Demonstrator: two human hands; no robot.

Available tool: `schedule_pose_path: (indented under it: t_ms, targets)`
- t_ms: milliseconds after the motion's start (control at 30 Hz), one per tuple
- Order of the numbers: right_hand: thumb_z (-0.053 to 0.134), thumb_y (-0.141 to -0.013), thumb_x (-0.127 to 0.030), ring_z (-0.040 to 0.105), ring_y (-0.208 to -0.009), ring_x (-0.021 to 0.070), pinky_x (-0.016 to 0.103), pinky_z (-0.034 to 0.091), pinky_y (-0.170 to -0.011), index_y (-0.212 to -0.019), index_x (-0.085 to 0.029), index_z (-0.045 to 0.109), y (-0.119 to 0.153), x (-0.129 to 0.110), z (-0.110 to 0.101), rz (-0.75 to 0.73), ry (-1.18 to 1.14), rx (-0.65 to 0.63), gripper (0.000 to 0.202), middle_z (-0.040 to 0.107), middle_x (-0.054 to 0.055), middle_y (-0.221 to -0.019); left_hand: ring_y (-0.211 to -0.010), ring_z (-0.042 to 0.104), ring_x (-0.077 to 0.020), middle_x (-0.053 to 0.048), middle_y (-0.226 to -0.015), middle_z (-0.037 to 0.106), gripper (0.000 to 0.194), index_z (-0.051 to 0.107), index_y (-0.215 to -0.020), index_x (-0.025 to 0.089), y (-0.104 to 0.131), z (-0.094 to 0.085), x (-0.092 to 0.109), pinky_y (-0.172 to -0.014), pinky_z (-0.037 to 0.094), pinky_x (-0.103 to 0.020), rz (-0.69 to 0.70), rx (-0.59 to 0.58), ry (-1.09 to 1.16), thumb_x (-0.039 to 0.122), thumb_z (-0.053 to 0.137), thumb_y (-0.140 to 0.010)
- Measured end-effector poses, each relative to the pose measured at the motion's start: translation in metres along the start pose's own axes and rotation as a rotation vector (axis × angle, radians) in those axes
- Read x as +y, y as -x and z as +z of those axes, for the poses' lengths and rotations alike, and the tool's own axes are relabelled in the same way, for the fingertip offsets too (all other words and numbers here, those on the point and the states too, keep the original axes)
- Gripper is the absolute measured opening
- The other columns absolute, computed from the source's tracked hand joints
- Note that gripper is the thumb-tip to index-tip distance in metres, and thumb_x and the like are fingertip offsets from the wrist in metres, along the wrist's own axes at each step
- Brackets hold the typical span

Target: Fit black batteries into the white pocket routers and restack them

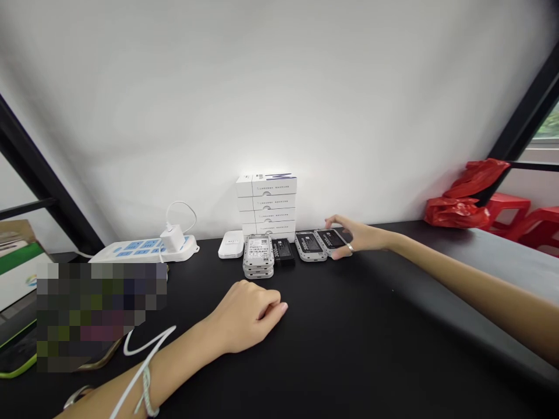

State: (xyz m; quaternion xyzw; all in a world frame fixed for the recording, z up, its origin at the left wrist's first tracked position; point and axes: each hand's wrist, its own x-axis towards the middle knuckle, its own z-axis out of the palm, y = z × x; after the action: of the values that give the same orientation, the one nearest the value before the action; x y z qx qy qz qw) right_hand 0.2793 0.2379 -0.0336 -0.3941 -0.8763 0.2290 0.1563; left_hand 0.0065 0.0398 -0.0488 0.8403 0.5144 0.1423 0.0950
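Note:
My right hand [349, 234] spans the rightmost white open-backed pocket device with a black battery [331, 241], fingers at its far edge and thumb at the near edge. Beside it on the left lies a similar device [311, 245], also with a black battery. A separate black battery [285, 252] sits between these and a stack of white open-backed devices [258, 254], whose top one shows a printed label in its bay. My left hand [251, 317] rests on the black table in front of the stack, its fingers curled and thumb pointing right, with nothing visible in it.
White boxes [267, 203] are stacked against the wall, a white closed device [231, 244] beside them. A power strip [144, 249] holds a charger [172, 237]. A white cable [146, 364] crosses my left forearm. Red plastic bags [456, 212] lie at right.

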Motion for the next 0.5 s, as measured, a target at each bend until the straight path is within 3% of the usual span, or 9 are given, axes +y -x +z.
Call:
schedule_pose_path:
  t_ms: [100, 167, 333, 500]
  targets:
    - [0.061, -0.073, -0.052, 0.049, -0.107, 0.0248, 0.036, 0.042, -0.084, -0.096, -0.02, 0.046, -0.004, -0.024, 0.006, -0.083, 0.015, 0.291, 0.042, 0.052, 0.01, -0.115, -0.043, 0.028, -0.0079, 0.003, -0.046, 0.037, 0.037, 0.033, -0.057, 0.013, -0.001, 0.001, 0.0, -0.051, 0.02, -0.025, -0.003, 0.0, -0.041, 0.03, 0.038, -0.089]
    - [0.055, -0.08, -0.048, 0.056, -0.086, 0.0202, 0.032, 0.044, -0.07, -0.087, -0.019, 0.043, -0.007, -0.049, 0.015, -0.093, -0.064, 0.382, 0.032, 0.059, 0.008, -0.093, -0.044, 0.029, -0.008, 0.003, -0.047, 0.038, 0.035, 0.034, -0.057, 0.014, -0.001, 0.001, 0.0, -0.052, 0.021, -0.025, -0.002, -0.002, -0.039, 0.029, 0.038, -0.089]
    - [0.051, -0.083, -0.045, 0.05, -0.047, 0.0123, 0.026, 0.041, -0.05, -0.088, -0.021, 0.033, -0.017, -0.111, 0.051, -0.142, -0.229, 0.119, 0.031, 0.057, -0.003, -0.059, -0.043, 0.029, -0.0079, 0.003, -0.047, 0.04, 0.035, 0.035, -0.057, 0.014, -0.001, 0.001, -0.001, -0.051, 0.021, -0.025, -0.003, 0.004, -0.028, 0.03, 0.039, -0.088]
    - [0.052, -0.077, -0.027, 0.049, -0.043, 0.0124, 0.024, 0.038, -0.045, -0.086, -0.02, 0.03, -0.036, -0.129, 0.076, -0.104, -0.201, 0.033, 0.025, 0.056, -0.004, -0.054, -0.043, 0.028, -0.0078, 0.003, -0.046, 0.04, 0.035, 0.036, -0.057, 0.014, -0.002, 0.001, -0.001, -0.051, 0.021, -0.024, -0.003, 0.02, -0.022, 0.029, 0.04, -0.088]
